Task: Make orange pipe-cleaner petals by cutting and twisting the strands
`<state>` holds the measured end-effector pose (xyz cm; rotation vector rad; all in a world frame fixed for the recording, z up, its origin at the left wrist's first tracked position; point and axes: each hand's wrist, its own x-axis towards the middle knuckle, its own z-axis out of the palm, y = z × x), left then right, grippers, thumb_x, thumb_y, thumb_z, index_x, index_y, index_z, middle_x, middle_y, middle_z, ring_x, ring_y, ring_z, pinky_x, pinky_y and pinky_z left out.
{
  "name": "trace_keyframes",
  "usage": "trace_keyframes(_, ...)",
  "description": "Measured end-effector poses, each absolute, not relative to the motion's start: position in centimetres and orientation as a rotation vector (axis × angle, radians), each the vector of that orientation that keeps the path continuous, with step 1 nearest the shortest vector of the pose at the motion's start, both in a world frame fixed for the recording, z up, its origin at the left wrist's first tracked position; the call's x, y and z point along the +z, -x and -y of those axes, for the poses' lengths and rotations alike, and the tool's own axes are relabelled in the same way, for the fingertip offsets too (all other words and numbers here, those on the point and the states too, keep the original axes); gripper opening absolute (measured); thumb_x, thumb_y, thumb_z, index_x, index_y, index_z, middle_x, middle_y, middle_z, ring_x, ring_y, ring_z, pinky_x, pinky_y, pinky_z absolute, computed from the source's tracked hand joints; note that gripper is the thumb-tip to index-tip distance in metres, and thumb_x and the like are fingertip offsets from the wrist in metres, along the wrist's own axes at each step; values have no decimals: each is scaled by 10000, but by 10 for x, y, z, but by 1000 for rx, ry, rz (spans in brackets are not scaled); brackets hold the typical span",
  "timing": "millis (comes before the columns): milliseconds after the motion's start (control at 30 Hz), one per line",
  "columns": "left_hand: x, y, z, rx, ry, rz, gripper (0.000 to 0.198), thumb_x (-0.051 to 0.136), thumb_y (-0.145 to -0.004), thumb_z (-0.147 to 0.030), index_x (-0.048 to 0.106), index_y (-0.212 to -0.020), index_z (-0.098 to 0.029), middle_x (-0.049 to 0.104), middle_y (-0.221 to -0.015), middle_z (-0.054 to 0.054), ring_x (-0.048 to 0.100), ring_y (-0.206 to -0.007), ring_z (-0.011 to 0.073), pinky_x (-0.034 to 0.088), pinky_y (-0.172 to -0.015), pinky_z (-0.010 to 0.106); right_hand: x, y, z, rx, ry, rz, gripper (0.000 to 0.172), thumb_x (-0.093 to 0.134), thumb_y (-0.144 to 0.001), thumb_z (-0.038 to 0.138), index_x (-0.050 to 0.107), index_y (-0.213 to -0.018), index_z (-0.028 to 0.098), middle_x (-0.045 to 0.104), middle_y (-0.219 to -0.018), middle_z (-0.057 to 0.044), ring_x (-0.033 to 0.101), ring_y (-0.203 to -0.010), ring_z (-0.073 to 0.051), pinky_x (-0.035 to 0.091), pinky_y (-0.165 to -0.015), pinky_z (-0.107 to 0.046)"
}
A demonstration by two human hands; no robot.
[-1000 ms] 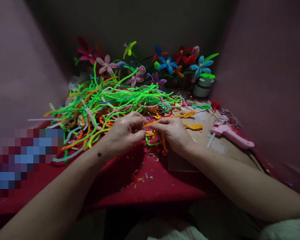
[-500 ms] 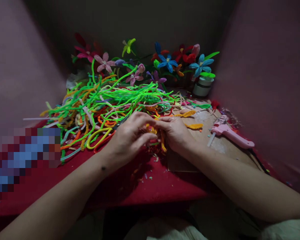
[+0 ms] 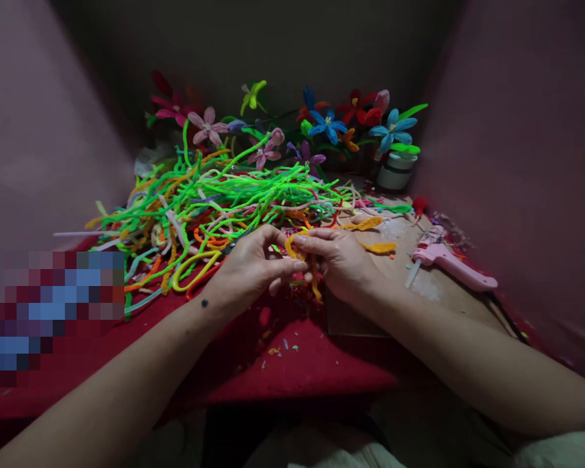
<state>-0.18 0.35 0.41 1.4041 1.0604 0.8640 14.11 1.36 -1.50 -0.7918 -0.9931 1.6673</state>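
Between both hands is an orange pipe cleaner (image 3: 316,281), bent into a curve at the top with its tail hanging down. My left hand (image 3: 259,260) pinches one side of the curve between thumb and fingers. From the right, my right hand (image 3: 338,257) grips the other side, thumb pressed over it. Parts of the pipe cleaner are hidden behind the fingers. Two orange petal-like loops, an upper one (image 3: 368,224) and a lower one (image 3: 381,248), lie on the cardboard (image 3: 355,318) just beyond my right hand.
A tangled heap of mostly green pipe cleaners (image 3: 253,192) spreads behind and left of my hands. A pink glue gun (image 3: 455,266) rests on the cardboard at right. Several pipe-cleaner flowers (image 3: 327,125) and a white jar (image 3: 396,171) stand at the back. Scraps dot the red cloth (image 3: 302,377).
My left hand's fingers have shifted and now pinch the orange pipe cleaner, whose curved top shows more clearly. My right hand keeps its hold almost in place. The view has moved slightly.
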Motion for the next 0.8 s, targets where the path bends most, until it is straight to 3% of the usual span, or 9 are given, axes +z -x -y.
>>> trace_keyframes(133,2,0,-2,900,-1321,-946,315,694,-701,-190,411,-838,-177,674,-645,11,637,-550,159,492,-441,233,-15,-143,-16,1767,757,969,165,722,-625,239,607,-680,134,563,-488,27,512,-386,-91,442,-381,-211)
trace_keyframes(233,-1,1,-3,896,-1368,-898,269,658,-739,-193,414,-852,-173,672,-672,2,653,-592,154,540,-525,271,-15,-146,-19,1754,793,963,135,696,-653,225,620,-705,127,552,-456,27,479,-355,-72,381,-331,-170)
trace_keyframes(400,-5,2,-3,840,-1577,-1044,248,653,-731,-204,442,-859,-189,578,-578,-72,573,-445,100,495,-425,210,-16,-147,-23,1749,814,902,78,668,-662,177,617,-676,120,578,-524,18,485,-381,-57,369,-326,-154)
trace_keyframes(533,-4,4,-3,744,-1666,-1098,170,623,-734,-214,514,-861,-181,583,-595,-46,570,-452,103,466,-385,191,-18,-146,-24,1740,821,872,108,679,-661,191,595,-635,128,570,-526,26,484,-385,-51,352,-322,-150)
trace_keyframes(667,3,7,-4,608,-1570,-1112,65,577,-754,-222,540,-751,-169,546,-437,-43,478,-321,87,374,-315,166,-19,-146,-24,1711,826,878,115,687,-656,199,596,-670,130,587,-542,19,502,-398,-61,364,-330,-156)
trace_keyframes(800,7,7,-5,568,-1431,-1035,84,584,-741,-195,516,-705,-162,602,-469,-8,537,-371,101,423,-383,183,-18,-145,-23,1723,818,860,99,670,-668,189,591,-659,130,577,-526,17,507,-402,-68,372,-336,-159)
